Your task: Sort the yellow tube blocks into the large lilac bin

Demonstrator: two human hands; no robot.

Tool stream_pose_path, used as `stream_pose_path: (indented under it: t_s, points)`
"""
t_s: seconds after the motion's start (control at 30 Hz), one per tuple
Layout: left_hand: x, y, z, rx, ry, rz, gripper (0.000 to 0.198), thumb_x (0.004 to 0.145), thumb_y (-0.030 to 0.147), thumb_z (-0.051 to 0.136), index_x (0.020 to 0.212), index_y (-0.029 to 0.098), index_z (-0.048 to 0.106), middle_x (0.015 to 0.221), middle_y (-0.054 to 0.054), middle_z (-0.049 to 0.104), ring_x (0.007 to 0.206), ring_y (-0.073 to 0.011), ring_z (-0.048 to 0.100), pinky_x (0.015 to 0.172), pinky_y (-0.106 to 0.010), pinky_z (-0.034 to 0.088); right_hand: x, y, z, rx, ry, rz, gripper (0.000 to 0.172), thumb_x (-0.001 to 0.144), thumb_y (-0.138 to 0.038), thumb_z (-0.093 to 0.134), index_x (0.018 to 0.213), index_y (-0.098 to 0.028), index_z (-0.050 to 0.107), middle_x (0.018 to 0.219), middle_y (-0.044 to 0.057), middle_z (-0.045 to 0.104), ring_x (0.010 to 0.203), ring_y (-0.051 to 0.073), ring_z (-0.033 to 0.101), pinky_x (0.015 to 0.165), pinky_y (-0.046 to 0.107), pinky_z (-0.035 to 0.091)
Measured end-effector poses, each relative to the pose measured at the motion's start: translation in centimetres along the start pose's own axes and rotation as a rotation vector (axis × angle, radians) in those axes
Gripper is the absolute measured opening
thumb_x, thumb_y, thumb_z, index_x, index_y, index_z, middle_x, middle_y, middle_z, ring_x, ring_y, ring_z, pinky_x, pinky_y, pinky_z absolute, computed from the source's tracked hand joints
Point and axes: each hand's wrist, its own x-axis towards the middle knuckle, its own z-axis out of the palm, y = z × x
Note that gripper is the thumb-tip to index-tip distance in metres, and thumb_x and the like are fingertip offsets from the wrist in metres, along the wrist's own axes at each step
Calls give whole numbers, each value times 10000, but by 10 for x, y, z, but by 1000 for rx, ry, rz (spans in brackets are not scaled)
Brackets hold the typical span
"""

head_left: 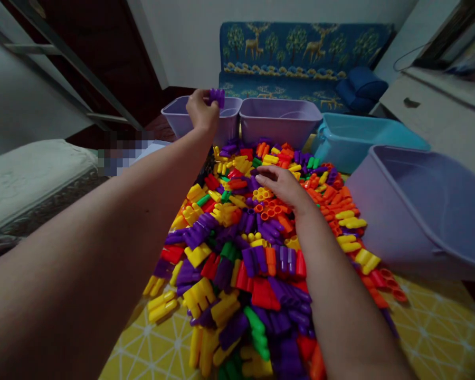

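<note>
My left hand [204, 112] is raised over the left lilac bin [178, 113], its fingers closed on a purple plastic toy block [217, 97] made of joined tubes. Below it spreads a big heap of toy blocks in yellow, red, orange, green and purple. My right hand [279, 183] is low over the middle of this heap, fingers stretched forward and thumb a little apart. Its fingertips are at a dark purple block [254, 181]; whether they touch it is hard to see. Close under that hand are a yellow tube block [263, 194] and an orange tube block [268, 210].
Beyond the heap stand a second lilac bin [281, 124] and a turquoise bin [364, 142]; a large lilac bin [396, 221] is at the right. A yellow patterned tablecloth [439, 322] lies underneath. Behind is a blue sofa [281, 53], and a ladder [59, 45] leans at the left.
</note>
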Motion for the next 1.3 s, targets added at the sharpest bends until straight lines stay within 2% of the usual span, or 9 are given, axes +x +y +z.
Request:
stream_pose_path:
  t_s: [0.13,0.23,0.4,0.57,0.73,0.87,1.0,1.13,1.3]
  points:
    - [4,13,-8,238,31,102,249,816,29,534,1043,81,620,1024,-47,618,1131,-244,553,952,-391,382,0,0,0,6,7,5,291,770,-276,656,1038,-166,686,1059,60,705,998,209,639,928,391,492]
    - [4,13,-6,489,-119,127,217,857,133,561,1058,149,640,1149,-66,611,1135,-226,515,935,-366,387,-1,-2,-1,-11,-6,11,302,769,-294,660,1040,-161,683,1048,63,706,979,206,642,914,387,496]
    - [0,6,5,701,-331,-11,257,917,226,484,1057,80,642,1093,-92,650,1070,-190,500,968,-388,347,-2,-6,-2,-50,2,26,322,772,-312,654,1045,-144,681,1023,78,707,957,210,646,901,388,498]
    - [-14,12,6,671,-275,106,276,890,250,517,1109,134,639,1190,-104,610,1155,-257,492,1007,-455,330,-2,-4,-1,-8,4,21,314,752,-310,670,1028,-161,692,1025,73,712,947,209,653,897,388,501]
    - [-66,26,5,308,-156,297,268,862,179,515,1090,170,657,1149,-92,640,1109,-218,557,985,-331,390,2,2,0,25,156,5,280,728,-295,675,971,-158,702,956,64,729,880,207,669,854,384,519]
    - [-125,27,3,234,-296,264,272,849,162,493,1055,144,670,1046,-89,691,989,-191,625,925,-293,442,2,0,-9,-135,473,-82,212,782,-276,584,906,-158,709,911,67,723,854,207,662,845,365,514]
    - [-161,23,2,456,-489,108,524,796,339,620,1274,139,542,1197,-162,633,1111,-292,589,938,-379,446,-2,-3,-20,-532,685,47,265,786,-243,565,1006,-152,682,1057,124,674,1022,254,605,950,407,446]
    - [-168,20,5,611,-562,-40,699,788,563,569,1336,140,474,1225,-208,609,1156,-360,557,938,-445,435,-5,-4,-19,-742,503,252,511,785,-333,618,1247,-125,546,1188,179,612,1115,298,567,971,432,419]
    - [-164,14,7,516,-576,-62,743,744,616,587,1338,180,494,1263,-173,598,1172,-349,546,958,-431,422,-8,-11,-13,-819,294,290,609,801,-417,606,1319,-121,481,1258,210,549,1161,323,548,970,431,425]
